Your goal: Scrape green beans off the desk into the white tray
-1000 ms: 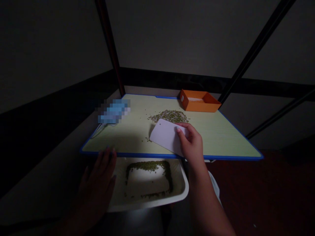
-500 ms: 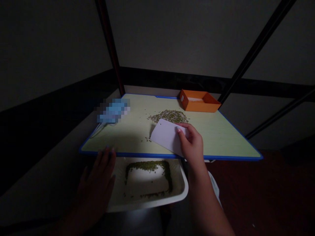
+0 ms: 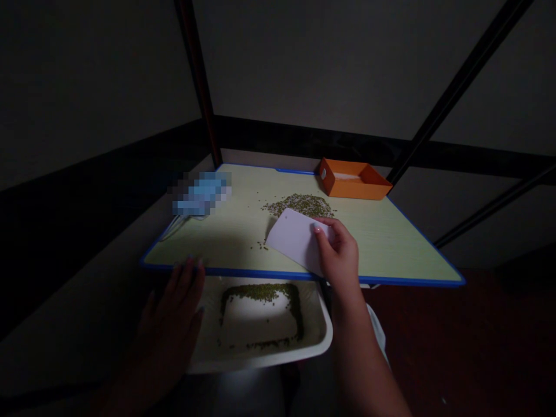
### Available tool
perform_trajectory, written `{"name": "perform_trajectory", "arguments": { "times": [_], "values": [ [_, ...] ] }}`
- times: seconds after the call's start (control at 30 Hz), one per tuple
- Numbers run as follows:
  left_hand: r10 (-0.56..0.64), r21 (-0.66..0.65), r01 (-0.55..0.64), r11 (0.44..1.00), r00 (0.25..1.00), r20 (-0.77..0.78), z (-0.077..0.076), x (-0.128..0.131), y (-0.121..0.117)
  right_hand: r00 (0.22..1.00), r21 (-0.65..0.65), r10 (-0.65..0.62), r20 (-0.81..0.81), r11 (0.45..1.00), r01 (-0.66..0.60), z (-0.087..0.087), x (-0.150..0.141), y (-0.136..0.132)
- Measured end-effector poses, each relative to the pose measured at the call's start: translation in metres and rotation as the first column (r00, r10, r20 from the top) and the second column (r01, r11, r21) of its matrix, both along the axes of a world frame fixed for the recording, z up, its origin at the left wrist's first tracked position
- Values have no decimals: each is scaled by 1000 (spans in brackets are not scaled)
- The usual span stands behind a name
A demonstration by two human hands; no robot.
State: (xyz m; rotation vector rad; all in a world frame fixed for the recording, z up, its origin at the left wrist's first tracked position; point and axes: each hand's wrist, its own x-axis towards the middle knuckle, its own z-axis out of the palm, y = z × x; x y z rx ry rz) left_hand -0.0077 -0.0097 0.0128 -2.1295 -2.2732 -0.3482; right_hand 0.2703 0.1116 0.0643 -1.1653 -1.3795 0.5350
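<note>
A white dough scraper (image 3: 292, 237) with a small corner hole is gripped by my right hand (image 3: 341, 249), thumb on its near face. It is tilted above the pale green tabletop, just in front of a spread heap of green beans (image 3: 304, 205). A few stray beans (image 3: 262, 245) lie left of the scraper. My left hand (image 3: 176, 313) has its fingers stretched out, in shadow, over the left side of a white basin (image 3: 325, 339). That basin sits below the table's front edge and holds more green beans (image 3: 260, 292) along its sides.
The table (image 3: 399, 249) has a blue rim. An orange open box (image 3: 358, 189) stands at its back right. At the back left lies a blurred-out blue object (image 3: 203, 194) with a pale cable (image 3: 172, 227). Walls rise behind and to the left.
The view has shifted very slightly. Both hands, the scraper and the beans look almost the same as before.
</note>
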Motion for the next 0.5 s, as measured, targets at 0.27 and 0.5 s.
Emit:
{"name": "perform_trajectory", "arguments": {
  "times": [0.27, 0.5],
  "values": [
    [6, -30, -5, 1000, 1000, 18, 4, 2, 1, 999, 0, 46, -21, 999, -46, 0, -1, 2],
    [12, -48, -10, 999, 1000, 29, 4, 3, 0, 998, 1, 48, -44, 999, -48, 2, 1, 0]
  ]
}}
